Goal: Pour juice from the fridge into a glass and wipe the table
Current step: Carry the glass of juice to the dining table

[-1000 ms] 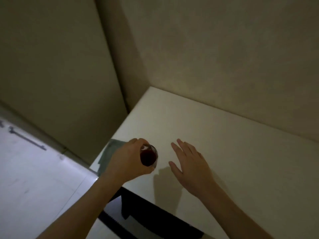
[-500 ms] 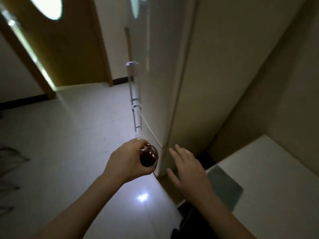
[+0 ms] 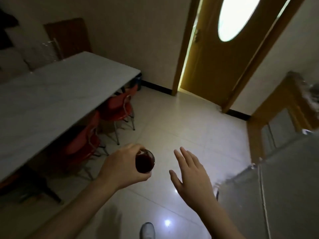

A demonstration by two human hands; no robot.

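Swinging from fridge toward the long table (image 3: 57, 94) at ten o'clock, left hand (image 3: 120, 168) clamped the juice-filled glass (image 3: 144, 161), right hand (image 3: 191, 176) fingers spread, empty.

The left hand (image 3: 120, 168) is curled in a closed grip around a glass (image 3: 144, 161), thumb below and fingers over the far side, with the bare forearm reaching up from the lower left. The right hand (image 3: 191, 176) hangs empty, palm down, fingers straight and slightly spread, well apart from the left.

One glass (image 3: 144, 163) of dark juice, two hands (image 3: 120, 168), one table (image 3: 51, 94), two red chairs (image 3: 119, 107), one door (image 3: 229, 54).
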